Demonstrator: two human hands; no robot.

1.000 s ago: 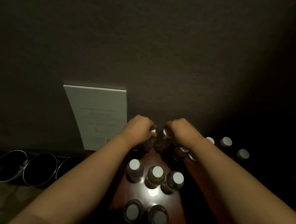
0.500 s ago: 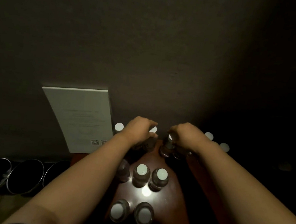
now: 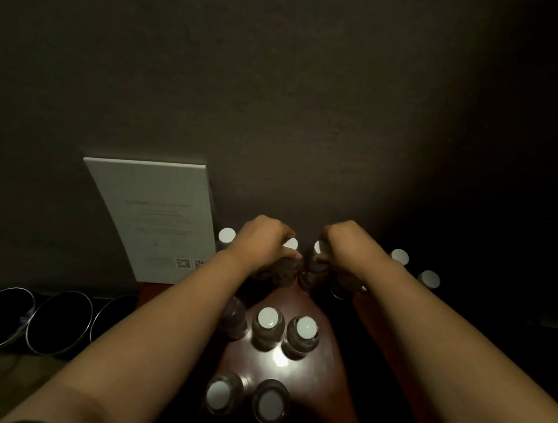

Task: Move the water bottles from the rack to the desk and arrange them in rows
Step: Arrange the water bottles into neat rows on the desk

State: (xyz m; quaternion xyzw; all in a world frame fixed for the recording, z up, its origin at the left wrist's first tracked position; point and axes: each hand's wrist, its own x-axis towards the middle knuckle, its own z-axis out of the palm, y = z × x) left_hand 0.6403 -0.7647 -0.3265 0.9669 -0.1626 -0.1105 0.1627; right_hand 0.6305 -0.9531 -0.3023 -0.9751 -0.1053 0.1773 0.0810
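Several white-capped water bottles stand on a dark reddish wooden desk point(image 3: 317, 370). My left hand point(image 3: 262, 240) grips the neck of a back-row bottle point(image 3: 287, 267). My right hand point(image 3: 344, 244) grips the bottle beside it point(image 3: 314, 270). The two held bottles nearly touch. More bottles stand in the back row, one at the left point(image 3: 227, 235) and others at the right point(image 3: 399, 256). A middle row shows two capped bottles point(image 3: 268, 318) and a third point(image 3: 233, 317) partly hidden by my left forearm. Two bottles point(image 3: 220, 394) stand nearest me.
A white printed card point(image 3: 156, 219) leans against the dark wall at the left. Three dark metal-rimmed bowls point(image 3: 59, 321) sit in a row at the lower left, beside the desk. The right side is too dark to make out.
The view shifted right then back left. Both hands stay on the two back-row bottles, which were a little apart half a second ago and now stand nearly touching.
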